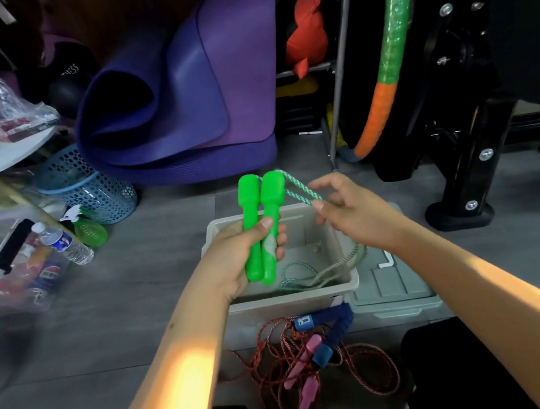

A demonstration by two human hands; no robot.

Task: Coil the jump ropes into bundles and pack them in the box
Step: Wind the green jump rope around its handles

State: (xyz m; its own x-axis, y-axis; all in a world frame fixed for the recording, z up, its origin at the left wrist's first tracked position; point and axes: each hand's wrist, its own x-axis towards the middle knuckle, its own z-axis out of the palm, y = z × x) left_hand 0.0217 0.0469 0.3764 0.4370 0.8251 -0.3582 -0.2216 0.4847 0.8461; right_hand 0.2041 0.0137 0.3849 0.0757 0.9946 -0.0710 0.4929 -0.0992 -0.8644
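Two green handles (263,229) are gripped side by side, upright, in the left hand (234,260). The green rope (297,190) is pinched just right of them by right-hand fingers (320,206); slack trails down into the box (294,295).

Head-worn view, forward and downward

Left hand (234,260) holds 2 green handles (261,226); right hand (352,214) pinches rope (297,188).
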